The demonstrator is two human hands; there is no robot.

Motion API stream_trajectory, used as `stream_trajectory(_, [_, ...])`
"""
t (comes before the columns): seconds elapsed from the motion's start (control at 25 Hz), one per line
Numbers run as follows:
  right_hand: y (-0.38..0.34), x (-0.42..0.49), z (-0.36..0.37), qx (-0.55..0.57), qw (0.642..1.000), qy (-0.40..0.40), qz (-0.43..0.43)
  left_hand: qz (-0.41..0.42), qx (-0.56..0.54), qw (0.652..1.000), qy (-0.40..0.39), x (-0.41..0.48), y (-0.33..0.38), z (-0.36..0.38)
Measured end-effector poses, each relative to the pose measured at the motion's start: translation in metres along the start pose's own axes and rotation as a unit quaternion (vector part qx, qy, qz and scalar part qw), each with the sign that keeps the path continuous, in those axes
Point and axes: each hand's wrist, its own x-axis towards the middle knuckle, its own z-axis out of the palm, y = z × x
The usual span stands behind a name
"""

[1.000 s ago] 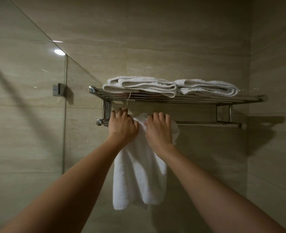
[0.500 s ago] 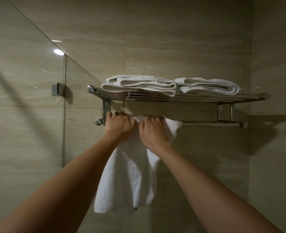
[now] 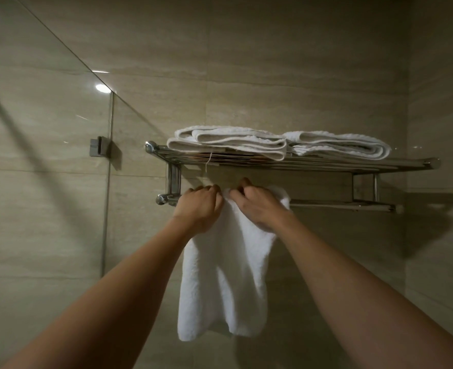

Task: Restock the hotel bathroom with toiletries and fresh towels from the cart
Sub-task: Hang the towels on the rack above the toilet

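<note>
Towel (image 3: 225, 275) hangs below grip of left hand (image 3: 199, 209) and right hand (image 3: 257, 207).

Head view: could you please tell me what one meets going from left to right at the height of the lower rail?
Glass panel → clip → rail knob → left hand → right hand → bare rail → side wall. The towel, gripped by both hands, overlaps them, so I leave it out.
</note>
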Motion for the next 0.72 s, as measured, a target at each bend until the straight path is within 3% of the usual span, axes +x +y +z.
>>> stream_trajectory(0.32, [0.008, 0.004, 0.002, 0.009, 0.998, 0.06, 0.001, 0.029, 0.025, 0.999, -0.032, -0.001, -0.004, 0.004])
stream_trajectory(0.52, [0.012, 0.02, -0.003, -0.032, 0.998, 0.042, 0.028, 0.042, 0.011, 0.997, -0.06, 0.001, -0.009, 0.004])
stream_trajectory(0.72, [0.021, 0.037, -0.01, 0.018, 0.998, 0.016, 0.057, 0.025, 0.012, 0.997, -0.071, 0.005, -0.005, 0.003])
